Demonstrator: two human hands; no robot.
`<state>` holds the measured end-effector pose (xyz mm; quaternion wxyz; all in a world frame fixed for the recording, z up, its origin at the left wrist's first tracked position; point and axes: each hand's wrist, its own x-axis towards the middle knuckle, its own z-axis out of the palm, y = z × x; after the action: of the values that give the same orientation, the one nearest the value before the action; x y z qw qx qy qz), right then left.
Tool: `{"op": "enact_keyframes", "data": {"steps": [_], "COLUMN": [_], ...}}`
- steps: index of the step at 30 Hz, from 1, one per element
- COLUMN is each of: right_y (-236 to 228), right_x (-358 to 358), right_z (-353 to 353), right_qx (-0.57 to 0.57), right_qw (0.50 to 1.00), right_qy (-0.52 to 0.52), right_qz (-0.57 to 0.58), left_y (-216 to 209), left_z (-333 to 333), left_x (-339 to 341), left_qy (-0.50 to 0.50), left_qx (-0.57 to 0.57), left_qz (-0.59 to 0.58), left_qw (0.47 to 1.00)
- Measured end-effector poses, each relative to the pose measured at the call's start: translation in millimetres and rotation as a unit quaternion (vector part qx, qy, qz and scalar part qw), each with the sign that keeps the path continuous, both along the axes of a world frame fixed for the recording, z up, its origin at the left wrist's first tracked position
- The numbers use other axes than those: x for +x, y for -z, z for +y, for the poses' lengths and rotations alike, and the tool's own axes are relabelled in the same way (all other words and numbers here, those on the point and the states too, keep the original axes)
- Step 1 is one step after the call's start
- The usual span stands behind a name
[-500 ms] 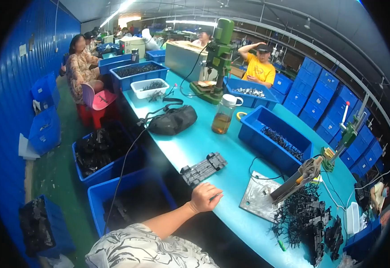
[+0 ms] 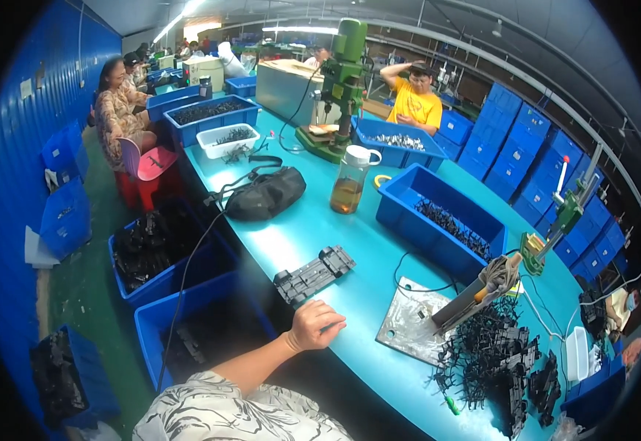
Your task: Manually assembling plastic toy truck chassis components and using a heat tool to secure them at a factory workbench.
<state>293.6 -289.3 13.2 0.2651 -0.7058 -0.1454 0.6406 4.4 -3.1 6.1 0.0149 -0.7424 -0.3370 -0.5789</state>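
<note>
My left hand (image 2: 316, 325) rests at the near edge of the turquoise table (image 2: 364, 294), its fingers curled into a loose fist with nothing visible in them. Just beyond the knuckles lies a long black plastic part (image 2: 314, 274), ribbed and flat on the tabletop; fist and part look close together, and I cannot tell whether they touch. My right hand is not in view. To the right, a metal plate (image 2: 408, 323) bears an upright post, beside a tangled heap of black plastic pieces (image 2: 482, 345). A small green-handled tool (image 2: 452, 406) lies at the heap's near side.
A black bag (image 2: 267, 193), a bottle of brown liquid (image 2: 347, 184) and a blue bin (image 2: 438, 220) of black parts stand farther back. Beyond them are a green drill press (image 2: 342, 88) and a co-worker in yellow (image 2: 416, 103). Blue crates (image 2: 195, 323) sit below the table's left edge.
The whole view has shifted slightly, so the table and its contents sit farther left in the picture. My left hand stays curled in the same place by the black part.
</note>
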Motion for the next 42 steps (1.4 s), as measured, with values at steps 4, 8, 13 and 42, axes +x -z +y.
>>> {"op": "enact_keyframes", "data": {"steps": [4,8,13,42], "right_y": [55.0,33.0,4.4,9.2], "right_x": [21.1,11.0,-3.1,-8.0], "right_z": [-26.2,-25.0,10.3,13.1], "right_qx": [0.097,0.25,0.107,0.092], "right_qw": [0.995,0.959,0.991,0.993], "right_qy": [0.002,-0.071,-0.016,-0.005], "right_qz": [-0.028,-0.113,-0.08,-0.068], "left_y": [-13.1,-17.2,-6.9,-119.4], "left_z": [-11.7,-37.0,-51.5,20.9], "left_x": [-12.5,-44.2,-84.4,-260.4], "left_qy": [0.051,-0.033,-0.14,-0.273], "left_qx": [-0.017,-0.078,-0.32,-0.121], "left_qz": [-0.062,-0.07,-0.315,-0.14], "left_qw": [0.997,0.994,0.883,0.944]}}
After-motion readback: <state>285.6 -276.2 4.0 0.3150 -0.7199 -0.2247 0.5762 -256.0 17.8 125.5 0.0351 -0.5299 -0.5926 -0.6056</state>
